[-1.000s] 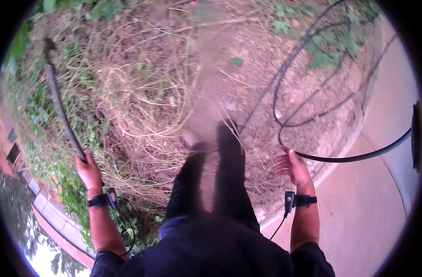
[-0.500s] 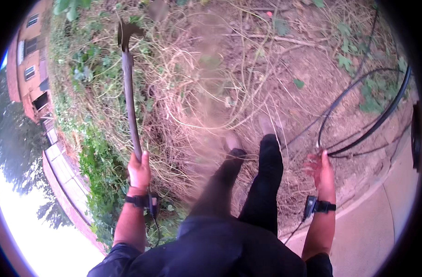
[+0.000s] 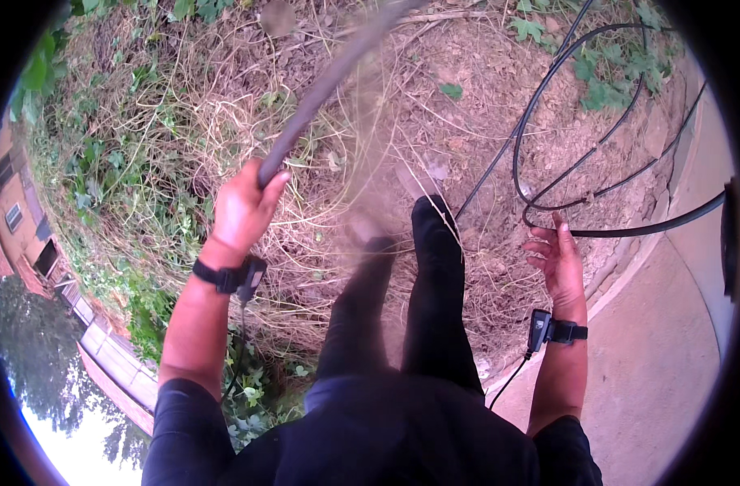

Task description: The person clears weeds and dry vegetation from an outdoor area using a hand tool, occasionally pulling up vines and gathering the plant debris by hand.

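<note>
My left hand (image 3: pixel 244 209) is closed round the wooden handle of a hoe (image 3: pixel 321 89). The handle slants up and to the right, and its metal head is out of view past the top edge. On the right, my right hand (image 3: pixel 558 257) is open, palm up with its fingers apart. A black cable (image 3: pixel 645 232) passes right at its fingertips; whether they touch it I cannot tell. Thinner loops of black cable (image 3: pixel 520 146) lie on the dirt beyond that hand.
Dry vines (image 3: pixel 224 121) and leafy plants (image 3: pixel 103 174) cover the ground at the left. My feet stand on bare dirt (image 3: pixel 483 89) with dead stems. A concrete strip (image 3: pixel 629 340) edges the right side. Each wrist bears a strapped device (image 3: pixel 540 328) with a wire.
My left hand has risen, and the hoe has swung from near upright to a rightward slant, its head leaving view. My right hand has moved up slightly. The view has turned right.
</note>
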Tool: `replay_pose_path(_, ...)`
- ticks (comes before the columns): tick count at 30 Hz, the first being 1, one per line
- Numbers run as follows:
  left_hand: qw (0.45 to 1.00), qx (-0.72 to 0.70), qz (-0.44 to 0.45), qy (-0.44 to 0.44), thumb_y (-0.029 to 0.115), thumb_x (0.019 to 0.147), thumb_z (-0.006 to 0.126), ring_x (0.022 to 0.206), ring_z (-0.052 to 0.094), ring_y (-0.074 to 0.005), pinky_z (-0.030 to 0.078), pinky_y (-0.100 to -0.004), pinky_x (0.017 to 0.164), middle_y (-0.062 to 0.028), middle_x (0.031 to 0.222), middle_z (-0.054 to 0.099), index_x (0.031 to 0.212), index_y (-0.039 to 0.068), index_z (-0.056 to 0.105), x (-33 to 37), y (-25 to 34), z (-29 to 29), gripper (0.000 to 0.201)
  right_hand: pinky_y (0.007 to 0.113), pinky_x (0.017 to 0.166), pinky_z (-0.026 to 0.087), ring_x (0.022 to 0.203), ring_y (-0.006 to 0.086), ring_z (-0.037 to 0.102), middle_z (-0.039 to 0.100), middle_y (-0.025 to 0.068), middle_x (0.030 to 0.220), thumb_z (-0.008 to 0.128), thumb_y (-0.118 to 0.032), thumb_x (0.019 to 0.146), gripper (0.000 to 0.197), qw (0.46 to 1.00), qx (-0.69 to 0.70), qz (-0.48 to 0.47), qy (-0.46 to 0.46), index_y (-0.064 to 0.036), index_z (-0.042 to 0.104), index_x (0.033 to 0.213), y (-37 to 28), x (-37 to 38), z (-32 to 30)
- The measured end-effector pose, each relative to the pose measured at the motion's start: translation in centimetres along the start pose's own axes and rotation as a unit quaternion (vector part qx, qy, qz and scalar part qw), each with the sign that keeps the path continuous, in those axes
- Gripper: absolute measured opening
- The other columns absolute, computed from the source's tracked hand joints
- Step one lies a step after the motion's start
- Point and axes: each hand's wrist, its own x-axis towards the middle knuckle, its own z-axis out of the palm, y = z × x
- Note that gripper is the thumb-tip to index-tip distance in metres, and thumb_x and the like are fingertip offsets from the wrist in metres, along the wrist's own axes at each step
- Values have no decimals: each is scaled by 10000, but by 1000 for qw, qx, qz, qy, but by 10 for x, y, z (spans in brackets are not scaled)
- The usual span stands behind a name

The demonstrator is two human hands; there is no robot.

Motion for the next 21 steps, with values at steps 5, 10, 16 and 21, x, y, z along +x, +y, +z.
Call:
replay_pose_path(5, 974, -139, 59, -168, 465, 922, 520, 658, 590, -248, 476, -370, 625, -121, 698, 592, 955, 24, 585, 67, 68, 16, 448, 295, 618, 535, 810, 197, 641, 613, 94, 1007, 448, -484, 950, 643, 1000, 14, -17, 7, -92, 294, 1436, 2, 2, -12)
replay_pose_path(10, 965, -92, 89, -227, 567, 919, 434, 733, 589, -297, 471, -411, 714, -150, 773, 609, 976, 16, 597, 118, 46, 72, 578, 287, 614, 534, 807, 186, 638, 606, 82, 986, 443, -488, 951, 654, 999, -3, -31, 13, -89, 283, 1443, -1, -5, -22)
replay_pose_path(16, 944, 108, -253, -181, 566, 892, 469, 858, 623, -421, 477, -491, 766, -269, 836, 636, 941, -21, 632, -44, -215, 42, 612, 274, 613, 528, 801, 178, 633, 596, 84, 986, 442, -505, 945, 677, 999, -18, -26, 20, -83, 273, 1448, 2, -8, -37)
replay_pose_path(21, 934, 219, -254, -124, 489, 913, 488, 751, 597, -446, 468, -502, 648, -252, 736, 607, 818, 8, 555, -173, -200, -45, 495, 272, 610, 525, 790, 177, 632, 598, 87, 983, 460, -502, 939, 686, 1000, 3, -13, 20, -75, 275, 1443, 13, -9, -38)
